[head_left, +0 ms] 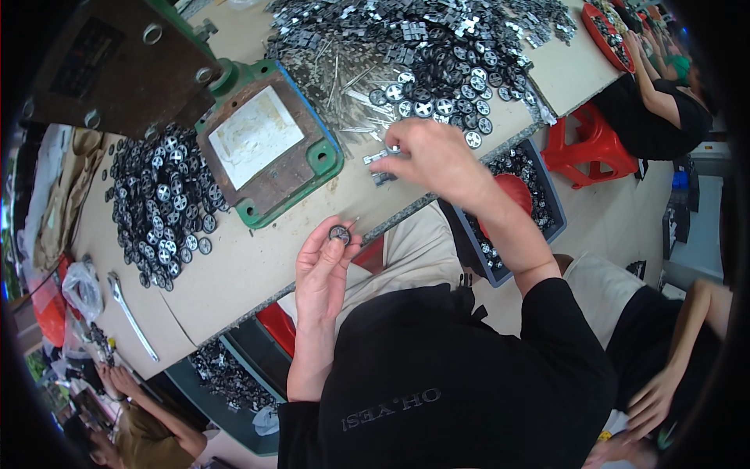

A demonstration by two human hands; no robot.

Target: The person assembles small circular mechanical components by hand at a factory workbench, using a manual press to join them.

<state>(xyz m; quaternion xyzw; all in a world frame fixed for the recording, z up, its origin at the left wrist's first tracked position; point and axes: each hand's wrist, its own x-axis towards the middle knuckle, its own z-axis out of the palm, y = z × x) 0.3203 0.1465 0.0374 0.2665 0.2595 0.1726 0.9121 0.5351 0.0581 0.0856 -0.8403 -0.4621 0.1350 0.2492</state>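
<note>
My left hand (322, 273) is closed near the table's front edge, pinching a small black toy wheel (340, 234) with a spoked hub. A thin metal axle pin (357, 221) sticks up beside the wheel. Over the table to its right, my right hand (441, 160) has its thumb and fingers closed on a small grey plastic part (376, 159). Another grey part (383, 180) lies just below the thumb. Loose metal pins (337, 86) are scattered beyond this hand, beside a heap of wheels (423, 108).
A green press base (321, 156) with a white plate (256, 134) stands left of centre. Another wheel heap (168, 203) lies left of it, near a wrench (133, 316). Grey parts (414, 31) are piled at the back. A grey bin (556, 223) and red stool (590, 148) stand right; co-workers sit nearby.
</note>
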